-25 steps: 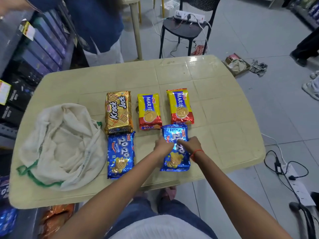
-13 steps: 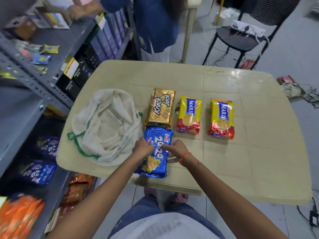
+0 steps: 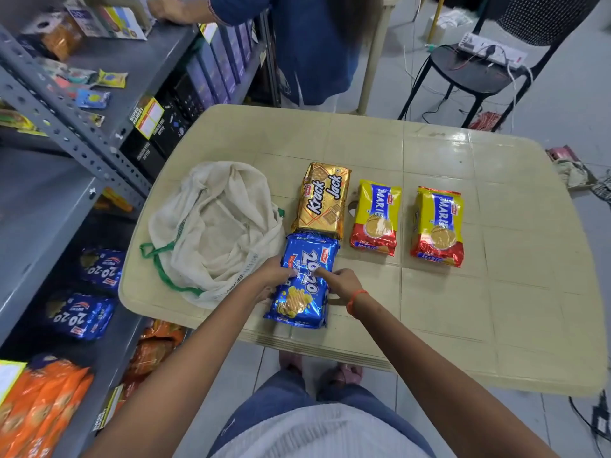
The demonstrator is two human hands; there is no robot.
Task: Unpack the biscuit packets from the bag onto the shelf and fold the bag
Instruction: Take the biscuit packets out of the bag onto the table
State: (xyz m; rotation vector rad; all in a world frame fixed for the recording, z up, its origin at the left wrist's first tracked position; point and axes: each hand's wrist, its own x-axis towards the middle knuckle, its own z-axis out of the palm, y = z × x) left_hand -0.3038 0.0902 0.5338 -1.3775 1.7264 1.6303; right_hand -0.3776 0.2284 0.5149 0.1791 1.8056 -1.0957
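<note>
A blue 20-20 biscuit packet [image 3: 302, 282] lies at the table's near edge, seemingly on top of a second blue packet. My left hand [image 3: 276, 276] grips its left side and my right hand [image 3: 340, 282] holds its right side, fingers on top. Just beyond it lies a gold Krack Jack packet [image 3: 322, 200]. Two yellow-and-red Marie packets [image 3: 377, 216] [image 3: 438, 226] lie to the right. The cream cloth bag [image 3: 215, 226] with green handles sits open and slumped on the table's left, touching the blue packet.
The beige plastic table [image 3: 463, 309] stands beside a grey metal shelf rack [image 3: 49, 200] on the left that holds more 20-20 packets [image 3: 82, 315] and orange packets. Another person [image 3: 314, 44] stands behind the table. A black chair [image 3: 479, 67] with cables is at the back right.
Both hands have carried the right-hand 20-20 packet leftward onto the other 20-20 packet beside the bag. My view has turned left toward the shelf rack.
</note>
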